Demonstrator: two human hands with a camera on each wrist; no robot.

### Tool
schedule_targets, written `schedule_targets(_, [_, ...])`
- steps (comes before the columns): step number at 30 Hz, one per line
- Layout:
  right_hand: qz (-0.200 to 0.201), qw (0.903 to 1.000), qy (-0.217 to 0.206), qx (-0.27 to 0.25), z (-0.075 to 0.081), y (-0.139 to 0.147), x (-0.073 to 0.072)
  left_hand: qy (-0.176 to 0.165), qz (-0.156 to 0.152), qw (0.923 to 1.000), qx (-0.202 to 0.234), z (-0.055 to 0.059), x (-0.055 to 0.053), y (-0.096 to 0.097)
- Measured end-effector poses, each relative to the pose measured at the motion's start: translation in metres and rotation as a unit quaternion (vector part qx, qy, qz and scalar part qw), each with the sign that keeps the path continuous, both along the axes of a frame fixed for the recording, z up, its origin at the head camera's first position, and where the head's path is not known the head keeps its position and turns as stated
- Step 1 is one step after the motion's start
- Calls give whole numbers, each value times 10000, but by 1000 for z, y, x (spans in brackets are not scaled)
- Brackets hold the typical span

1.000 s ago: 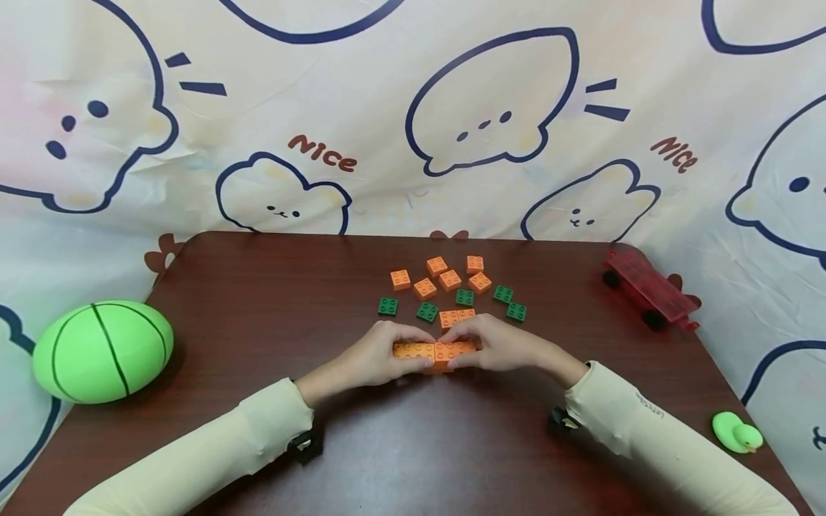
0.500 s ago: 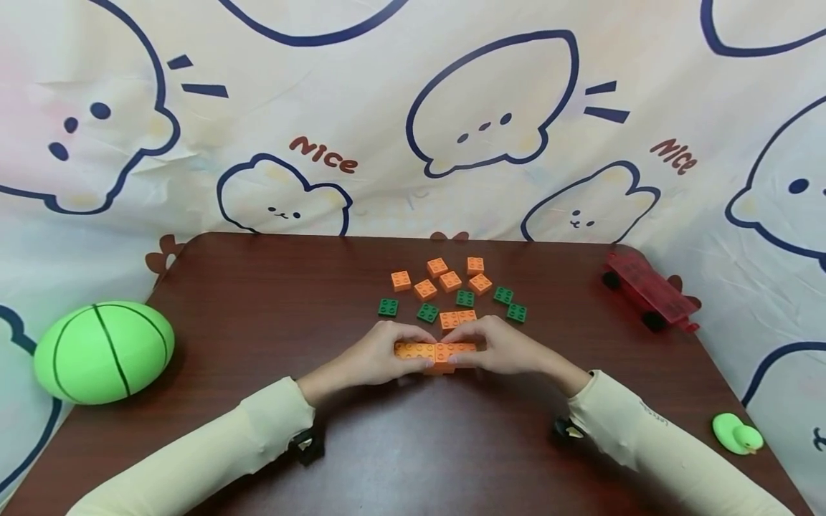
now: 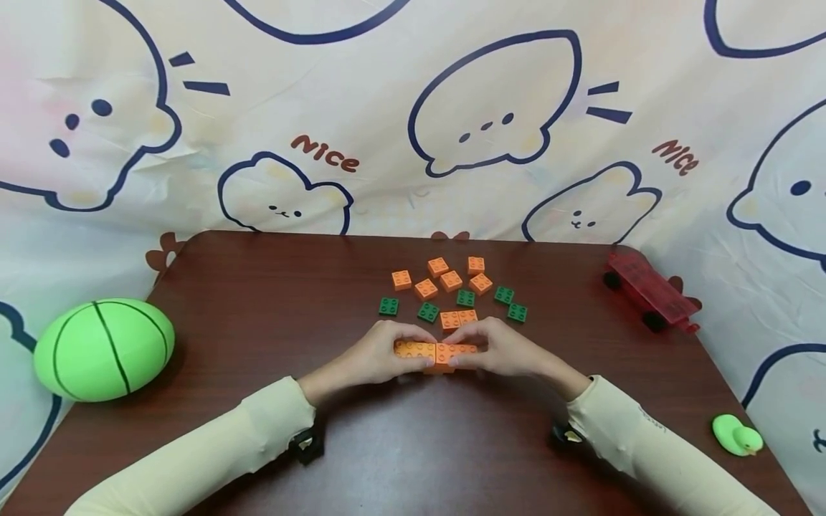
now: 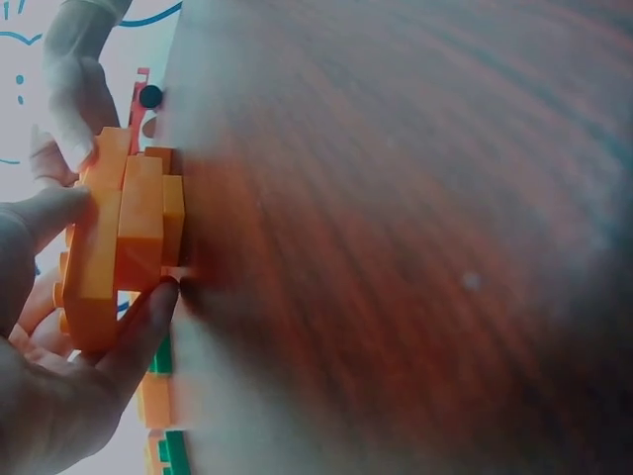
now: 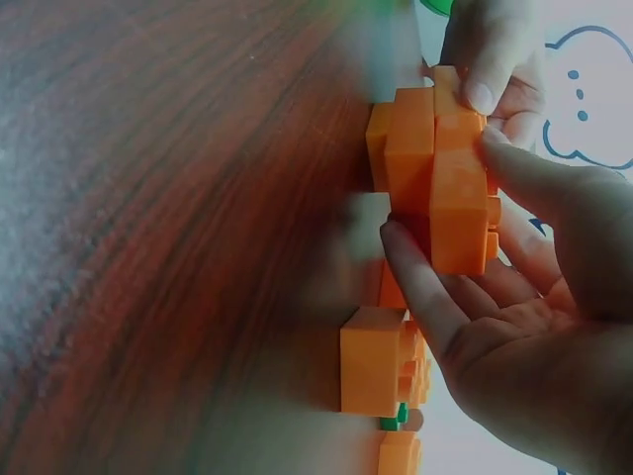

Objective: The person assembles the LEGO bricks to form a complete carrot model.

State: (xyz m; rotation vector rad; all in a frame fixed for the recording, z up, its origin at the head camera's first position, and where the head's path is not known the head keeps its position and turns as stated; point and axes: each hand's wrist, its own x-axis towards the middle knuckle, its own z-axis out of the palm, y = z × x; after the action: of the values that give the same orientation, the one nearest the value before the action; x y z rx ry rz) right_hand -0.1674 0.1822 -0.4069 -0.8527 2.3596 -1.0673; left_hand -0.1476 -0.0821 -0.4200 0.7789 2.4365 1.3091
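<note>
A stepped stack of orange toy building bricks stands on the table between my hands. Its top layer is two bricks end to end, wider than the layers beneath, as the left wrist view of the stack shows. My left hand grips the left end, thumb on the near side and fingers behind. At the right end my right hand does the same, its thumb pressing the near face of the stack. The fingertips of both hands almost meet at the middle seam. Right behind them lies a pair of orange bricks, partly hidden.
Loose orange bricks and several green bricks are scattered beyond the hands. A green ball rests at the left edge. On the right are a red toy skateboard-like vehicle and a green rubber duck. A printed cloth hangs behind.
The right forearm and cuff have shifted slightly toward me, and the right thumb has moved a little on the stack. Both hands keep their grip; the bricks stay in place.
</note>
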Motion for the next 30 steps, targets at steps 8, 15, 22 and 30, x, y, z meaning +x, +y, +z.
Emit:
schedule_targets(8, [85, 9990, 397, -176, -11, -4, 5, 64, 67, 10000, -4, -3, 2, -3])
schedule_targets(15, [56, 9965, 814, -164, -5, -6, 2, -46, 47, 10000, 22, 2, -2, -2])
schedule_targets(22, [96, 9985, 523, -92, -2, -4, -3, -82, 26, 9998, 163, 0, -3, 2])
schedule_targets(30, [126, 9988, 424, -191, -6, -9, 1, -101, 128, 9998, 110, 2, 1, -1])
